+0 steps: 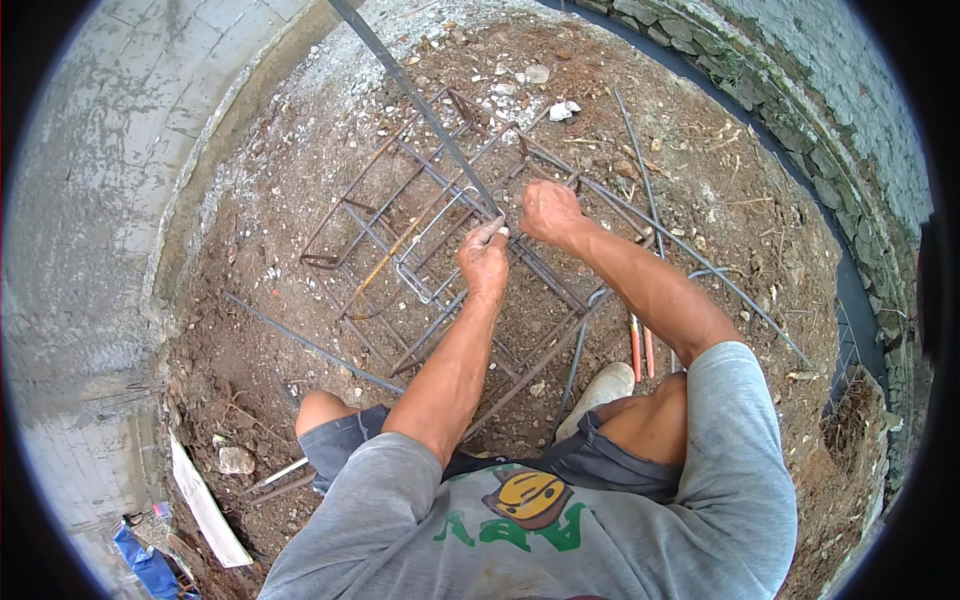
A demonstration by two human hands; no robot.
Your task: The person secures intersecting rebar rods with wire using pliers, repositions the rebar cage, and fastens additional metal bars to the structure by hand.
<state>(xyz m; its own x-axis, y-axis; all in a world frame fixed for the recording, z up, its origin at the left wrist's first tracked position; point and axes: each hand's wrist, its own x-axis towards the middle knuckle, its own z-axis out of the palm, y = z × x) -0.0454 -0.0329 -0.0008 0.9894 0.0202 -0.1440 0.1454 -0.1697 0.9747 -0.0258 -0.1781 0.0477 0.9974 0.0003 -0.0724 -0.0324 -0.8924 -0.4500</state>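
Observation:
A cage of rusty steel rebar lies on the soil in front of me. A long dark metal bar slants down from the top edge, its lower end meeting the cage at my fingertips. My left hand is closed there, thumb and fingers pinched together at the bar's end; what exactly they grip is hidden. Just right of it my right hand is curled into a fist above the cage bars, and its contents cannot be made out. A thin bent bright metal piece rests on the cage left of my left hand.
Red-handled pliers lie on the ground beside my shoe. Loose rods are scattered right of the cage, another rod at left. A pale board lies lower left. A concrete surface borders the left, a stone-edged channel the right.

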